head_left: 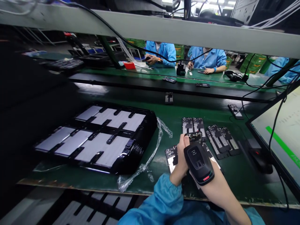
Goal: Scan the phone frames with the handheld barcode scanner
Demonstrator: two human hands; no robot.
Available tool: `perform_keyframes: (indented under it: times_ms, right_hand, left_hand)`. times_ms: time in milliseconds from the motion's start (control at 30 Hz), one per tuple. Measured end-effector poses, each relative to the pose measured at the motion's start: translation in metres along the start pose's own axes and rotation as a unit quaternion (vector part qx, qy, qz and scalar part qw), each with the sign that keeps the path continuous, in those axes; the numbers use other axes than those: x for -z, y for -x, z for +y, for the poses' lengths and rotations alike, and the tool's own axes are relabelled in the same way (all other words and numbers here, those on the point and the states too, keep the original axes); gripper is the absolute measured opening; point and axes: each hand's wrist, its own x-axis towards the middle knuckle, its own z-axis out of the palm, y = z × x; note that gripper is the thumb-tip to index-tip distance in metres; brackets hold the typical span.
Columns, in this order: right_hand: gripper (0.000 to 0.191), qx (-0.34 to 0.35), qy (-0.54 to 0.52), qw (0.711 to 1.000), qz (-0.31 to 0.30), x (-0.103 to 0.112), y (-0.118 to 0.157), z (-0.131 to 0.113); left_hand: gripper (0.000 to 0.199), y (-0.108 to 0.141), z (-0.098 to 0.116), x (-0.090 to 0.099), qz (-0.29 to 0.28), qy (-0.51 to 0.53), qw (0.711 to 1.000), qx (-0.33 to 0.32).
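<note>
A black handheld scanner (199,163) with a red mark on its end covers most of my right hand (212,170), and the fingers cannot be made out. Just left of it, my left hand (183,153) is closed at the edge of an opened phone body (194,137), whose lower part is hidden behind the scanner. Another phone body (172,156) lies on the green table by my left wrist. Behind my hands two phone bodies (198,125) lie side by side, and several more (219,140) overlap to the right.
A black tray stack (142,147) with pale pieces stands left, beside twisted clear plastic (154,150). At right are a mouse (260,161) and a monitor (281,125) with hanging cables. A shelf beam (150,28) crosses above. People in blue sleeves sit beyond the dark conveyor (140,86).
</note>
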Motion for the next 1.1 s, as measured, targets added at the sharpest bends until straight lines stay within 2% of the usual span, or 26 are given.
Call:
perform_keyframes:
  times_ms: [100,233,300,433,567,767,933,1100]
  right_hand:
    - [0.008,-0.002,-0.003,1.000,0.010,0.002,0.000,-0.001]
    - [0.032,0.001,-0.011,1.000,0.012,0.006,0.005,0.001]
    - [0.030,-0.005,-0.019,1.000,0.003,0.007,0.009,0.003]
    - [0.026,0.001,-0.037,0.999,-0.004,0.006,0.012,-0.005]
    - [0.025,0.002,-0.030,1.000,-0.002,0.007,0.015,-0.020]
    - [0.017,-0.012,-0.048,0.999,-0.008,0.008,0.019,-0.012]
    - [0.022,0.028,-0.044,0.998,0.018,0.011,0.024,-0.011]
    - [0.024,0.005,-0.042,0.997,0.063,0.014,0.029,-0.019]
  left_hand:
    - [0.025,-0.006,-0.002,-0.002,0.039,0.000,0.999,-0.002]
    - [0.029,-0.014,-0.002,-0.002,0.026,0.059,0.996,0.058]
    - [0.031,-0.014,0.003,-0.002,0.031,0.039,0.998,0.035]
    - [0.031,-0.007,0.013,0.001,0.062,-0.100,0.991,-0.066]
    - [0.024,0.001,0.015,0.003,0.064,-0.167,0.979,-0.099]
    - [0.019,-0.001,0.013,0.004,0.074,-0.198,0.970,-0.119]
    - [0.018,-0.009,0.009,0.003,0.096,-0.175,0.970,-0.139]
    - [0.014,-0.014,0.006,0.004,0.108,-0.162,0.970,-0.146]
